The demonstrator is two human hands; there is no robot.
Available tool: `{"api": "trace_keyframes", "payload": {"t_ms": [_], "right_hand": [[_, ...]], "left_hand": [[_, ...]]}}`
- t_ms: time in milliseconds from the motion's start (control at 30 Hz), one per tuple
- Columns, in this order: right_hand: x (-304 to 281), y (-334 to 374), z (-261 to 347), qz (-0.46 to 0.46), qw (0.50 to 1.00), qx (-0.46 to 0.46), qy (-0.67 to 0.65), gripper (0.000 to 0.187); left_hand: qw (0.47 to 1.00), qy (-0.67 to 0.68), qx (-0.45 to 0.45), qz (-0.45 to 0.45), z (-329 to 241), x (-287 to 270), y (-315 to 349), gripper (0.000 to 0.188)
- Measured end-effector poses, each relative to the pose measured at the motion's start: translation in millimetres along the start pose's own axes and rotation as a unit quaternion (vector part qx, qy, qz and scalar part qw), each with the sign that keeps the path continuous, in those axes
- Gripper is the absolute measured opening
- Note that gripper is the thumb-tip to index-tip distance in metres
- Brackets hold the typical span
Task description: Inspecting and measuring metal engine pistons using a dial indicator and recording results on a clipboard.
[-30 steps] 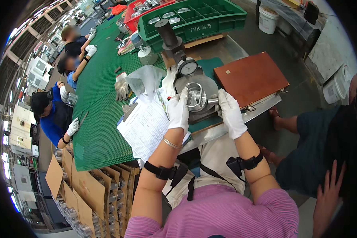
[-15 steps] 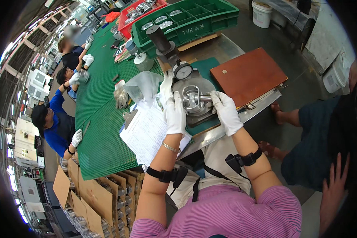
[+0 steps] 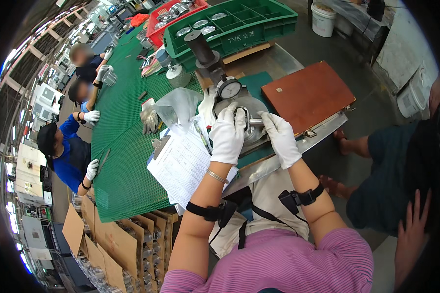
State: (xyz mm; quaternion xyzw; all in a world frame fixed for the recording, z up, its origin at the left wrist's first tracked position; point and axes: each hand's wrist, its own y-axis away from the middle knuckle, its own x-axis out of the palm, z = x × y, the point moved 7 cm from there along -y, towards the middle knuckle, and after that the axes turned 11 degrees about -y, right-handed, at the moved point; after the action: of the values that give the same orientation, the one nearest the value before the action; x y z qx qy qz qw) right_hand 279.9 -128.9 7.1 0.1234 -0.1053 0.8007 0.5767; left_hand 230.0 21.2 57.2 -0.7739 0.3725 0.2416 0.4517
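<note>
A shiny metal piston is over the round metal plate of a dial gauge stand. My left hand, in a white glove, is closed around the piston's left side and hides much of it. A smooth steel wrist pin sticks out of the piston's right side. My gloved right hand pinches the pin's outer end between thumb and fingers. Just beyond my hands stands the dial gauge, fixed to a dark upright post.
Right of the stand lies a brown case. Behind are a green divided crate with pistons and a red crate. Written sheets, a plastic bag and gloves lie left. Co-workers sit across the green-netted table; someone stands right.
My left hand has shifted right and over the piston, covering its left side. My right hand stays at the pin. Across the table, a co-worker's hand has moved onto the table edge.
</note>
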Motion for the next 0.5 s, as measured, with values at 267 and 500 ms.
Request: {"api": "trace_keyframes", "payload": {"t_ms": [267,500], "right_hand": [[3.1,2.1,2.7,0.001,1.000,0.011,-0.008,0.033],[3.1,-0.3,-0.2,-0.001,1.000,0.019,-0.006,0.032]], "left_hand": [[0.999,-0.031,-0.011,-0.011,3.3,2.5,0.7,0.033],[0.999,-0.047,-0.003,-0.013,0.5,0.0,-0.2,0.033]]}}
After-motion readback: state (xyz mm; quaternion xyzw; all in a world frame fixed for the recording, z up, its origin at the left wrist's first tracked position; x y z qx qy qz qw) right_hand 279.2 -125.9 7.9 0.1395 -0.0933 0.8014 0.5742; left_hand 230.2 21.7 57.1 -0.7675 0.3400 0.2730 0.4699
